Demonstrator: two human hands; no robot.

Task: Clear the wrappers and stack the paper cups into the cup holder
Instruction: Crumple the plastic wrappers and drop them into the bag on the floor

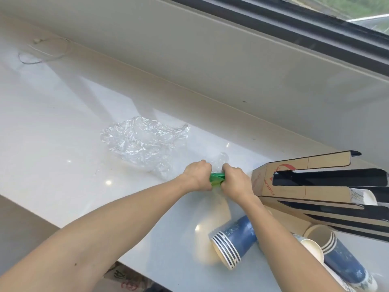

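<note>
On the white countertop (63, 127), near its middle, both hands meet: the left hand (199, 175) and right hand (235, 182) each curl their fingers around the green band (217, 179) of a clear plastic wrapper, gripping it between them. Just beyond and left lies a crumpled clear wrapper (143, 142). At right, a cardboard cup holder (294, 186) with black slots lies tilted on its side. Nearer, a stack of blue paper cups (235, 241) lies on its side, rims toward the viewer; a second blue stack (341, 262) lies at the near right corner.
</note>
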